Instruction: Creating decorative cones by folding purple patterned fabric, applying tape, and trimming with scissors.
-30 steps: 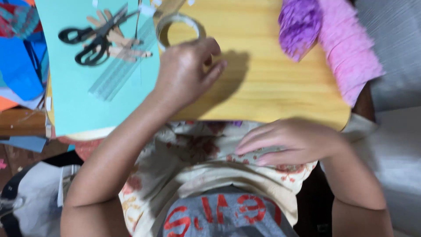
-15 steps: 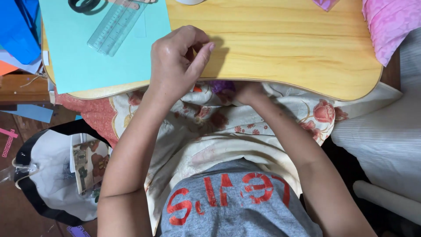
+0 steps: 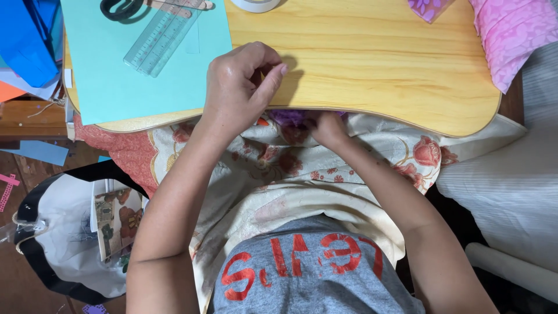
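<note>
1. Left hand (image 3: 241, 87) sits at the near edge of the wooden board (image 3: 378, 64), fingers curled in, thumb pressed toward the fingertips. Looks like a pinch, but what it pinches, if anything, is too small to tell.
2. Right hand (image 3: 328, 128) is tucked under the board's near edge, knuckles showing, fingers hidden. Cannot tell whether it is closed or spread.
3. Purple piece (image 3: 289, 118) peeks out from under the board edge, between the two hands, just left of the right hand and touching or nearly touching it. It lies on the floral cloth (image 3: 401, 157) over the lap.
4. Teal sheet (image 3: 116, 81) covers the left part of the board, just left of the left hand.
5. Clear ruler (image 3: 160, 38) lies tilted on the teal sheet, far-left of the left hand. Black scissors (image 3: 119, 9) are at its far end, cut off by the frame.
6. Tape roll (image 3: 256, 4) at the far edge of the board, mostly out of frame.
7. Pink fabric (image 3: 514, 35) at far right, overhanging the board's right end. A small purple patterned scrap (image 3: 429, 9) lies just left of it.
8. Blue paper (image 3: 26, 40) stacked left of the board; bag (image 3: 64, 232) on the floor, near left.
</note>
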